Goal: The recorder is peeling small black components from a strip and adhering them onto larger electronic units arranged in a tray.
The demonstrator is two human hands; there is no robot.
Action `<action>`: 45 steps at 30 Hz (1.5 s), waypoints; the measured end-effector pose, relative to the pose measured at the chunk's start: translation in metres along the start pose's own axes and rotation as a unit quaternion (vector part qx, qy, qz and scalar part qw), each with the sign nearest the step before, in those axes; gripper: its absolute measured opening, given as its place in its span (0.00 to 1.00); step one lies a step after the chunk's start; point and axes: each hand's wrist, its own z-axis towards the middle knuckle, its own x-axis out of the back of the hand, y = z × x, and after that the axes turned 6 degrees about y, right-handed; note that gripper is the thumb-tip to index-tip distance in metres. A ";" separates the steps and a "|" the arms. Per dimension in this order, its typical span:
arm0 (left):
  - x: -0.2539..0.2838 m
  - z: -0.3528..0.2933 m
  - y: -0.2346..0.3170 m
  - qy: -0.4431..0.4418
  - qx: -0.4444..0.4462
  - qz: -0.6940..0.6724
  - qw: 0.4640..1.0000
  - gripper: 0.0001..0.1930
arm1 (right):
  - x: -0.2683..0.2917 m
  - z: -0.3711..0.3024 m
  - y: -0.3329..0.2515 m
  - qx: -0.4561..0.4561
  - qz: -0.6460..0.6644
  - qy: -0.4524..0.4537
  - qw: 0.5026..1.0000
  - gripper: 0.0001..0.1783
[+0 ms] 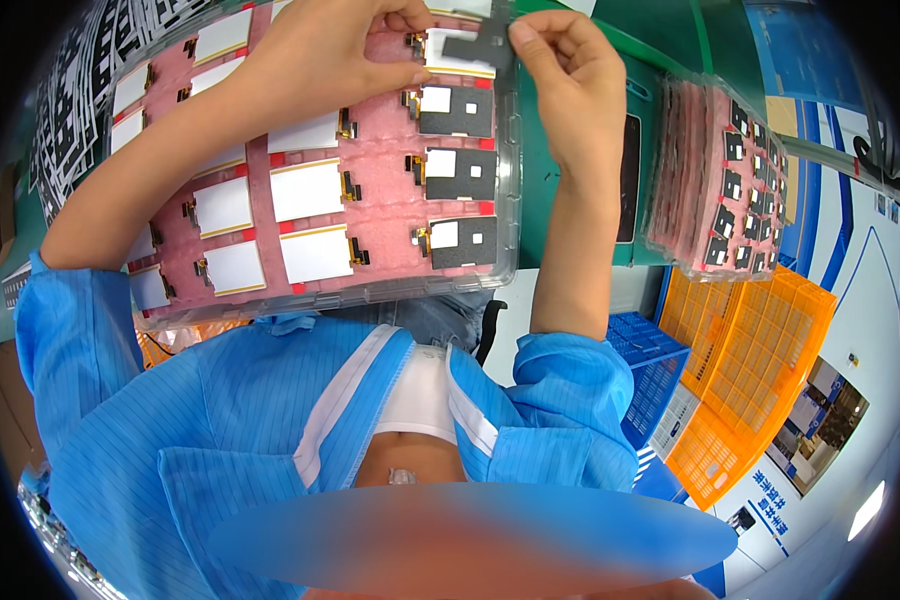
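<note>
A clear plastic tray point(510, 190) lined with pink foam holds rows of small white display panels point(308, 190) with short flex cables. In its right column, several panels carry a black die-cut sheet point(462, 175) with a small square cutout. My right hand point(580, 85) pinches another black die-cut sheet point(478, 45) by its right edge, over a white panel point(450, 62) in that column. My left hand point(335, 50) reaches across the tray, thumb and fingers apart at that panel's flex-cable end. Whether its fingertips touch the panel cannot be made out.
On the green table point(545, 220) to the right stands a stack of similar pink-lined trays point(710, 180). A dark flat rectangular thing point(630, 180) lies before it. Orange crates point(750, 370) and a blue crate point(645, 370) are lower right. Black-and-white sheets point(80, 110) lie at far left.
</note>
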 end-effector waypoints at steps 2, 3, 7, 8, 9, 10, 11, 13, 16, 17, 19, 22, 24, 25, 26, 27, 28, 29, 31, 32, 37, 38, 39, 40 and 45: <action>0.001 0.000 0.001 -0.007 0.008 -0.007 1.000 0.16 | -0.004 -0.002 -0.005 -0.025 -0.061 -0.031 0.997 0.03; 0.001 0.000 0.000 -0.007 0.007 -0.007 1.000 0.16 | -0.004 -0.002 -0.004 -0.018 -0.051 -0.034 0.998 0.03; -0.024 0.005 -0.028 0.096 -0.156 -0.167 0.969 0.17 | -0.008 -0.003 -0.015 -0.029 -0.073 -0.041 0.996 0.03; -0.032 0.008 -0.037 0.181 -0.297 -0.319 0.882 0.17 | -0.009 -0.002 -0.015 -0.033 -0.074 -0.046 0.996 0.03; -0.033 0.009 -0.036 0.179 -0.298 -0.320 0.881 0.17 | -0.007 -0.002 -0.016 -0.038 -0.076 -0.046 0.995 0.03; -0.033 0.009 -0.036 0.177 -0.296 -0.320 0.883 0.17 | -0.006 -0.002 -0.016 -0.038 -0.076 -0.045 0.995 0.03; -0.034 0.009 -0.036 0.174 -0.294 -0.319 0.884 0.17 | -0.004 -0.001 -0.016 -0.044 -0.071 -0.049 0.995 0.03; -0.034 0.010 -0.036 0.174 -0.295 -0.319 0.884 0.17 | -0.004 -0.001 -0.016 -0.049 -0.065 -0.053 0.995 0.03; -0.036 0.009 -0.037 0.177 -0.297 -0.320 0.882 0.17 | -0.005 -0.002 -0.016 -0.050 -0.044 -0.051 0.996 0.04; -0.036 0.009 -0.038 0.179 -0.297 -0.322 0.881 0.17 | -0.005 -0.002 -0.017 -0.053 -0.057 -0.055 0.995 0.04; -0.036 0.009 -0.038 0.177 -0.296 -0.327 0.880 0.17 | -0.007 -0.001 -0.019 -0.055 -0.069 -0.060 0.994 0.04; -0.035 0.008 -0.038 0.176 -0.295 -0.330 0.879 0.18 | -0.009 -0.001 -0.020 -0.049 -0.078 -0.064 0.994 0.04; -0.027 0.006 -0.029 0.175 -0.296 -0.331 0.879 0.18 | -0.008 -0.001 -0.020 -0.048 -0.083 -0.058 0.994 0.04; -0.012 0.004 -0.011 0.089 -0.164 -0.175 0.967 0.18 | -0.006 -0.002 -0.020 -0.050 -0.084 -0.053 0.994 0.04; -0.003 0.002 -0.002 -0.001 -0.022 -0.007 1.000 0.18 | -0.005 -0.002 -0.022 -0.050 -0.091 -0.048 0.993 0.04; -0.011 0.003 -0.011 0.002 -0.020 -0.006 1.000 0.18 | -0.007 -0.002 -0.023 -0.048 -0.096 -0.050 0.993 0.04; -0.026 0.007 -0.029 0.097 -0.164 -0.173 0.966 0.18 | -0.011 -0.002 -0.024 -0.047 -0.095 -0.054 0.993 0.04; -0.036 0.010 -0.039 0.183 -0.301 -0.333 0.875 0.18 | -0.012 -0.002 -0.023 -0.048 -0.096 -0.052 0.993 0.04; -0.037 0.010 -0.039 0.180 -0.300 -0.335 0.875 0.18 | -0.011 -0.002 -0.022 -0.049 -0.098 -0.046 0.993 0.04; -0.037 0.010 -0.038 0.178 -0.299 -0.336 0.875 0.18 | -0.011 -0.002 -0.021 -0.046 -0.097 -0.042 0.993 0.04; -0.040 0.010 -0.038 0.187 -0.303 -0.330 0.874 0.18 | -0.010 -0.004 -0.020 -0.037 -0.121 -0.038 0.991 0.04; -0.041 0.010 -0.038 0.190 -0.303 -0.329 0.874 0.18 | -0.009 -0.005 -0.019 -0.037 -0.123 -0.037 0.991 0.04; -0.041 0.010 -0.038 0.189 -0.303 -0.329 0.874 0.18 | -0.009 -0.005 -0.019 -0.037 -0.125 -0.035 0.991 0.04; -0.041 0.010 -0.038 0.186 -0.301 -0.340 0.871 0.18 | -0.009 -0.005 -0.018 -0.038 -0.125 -0.034 0.991 0.04; -0.036 0.009 -0.035 0.174 -0.293 -0.360 0.869 0.17 | -0.011 -0.005 -0.018 -0.020 -0.136 -0.029 0.990 0.04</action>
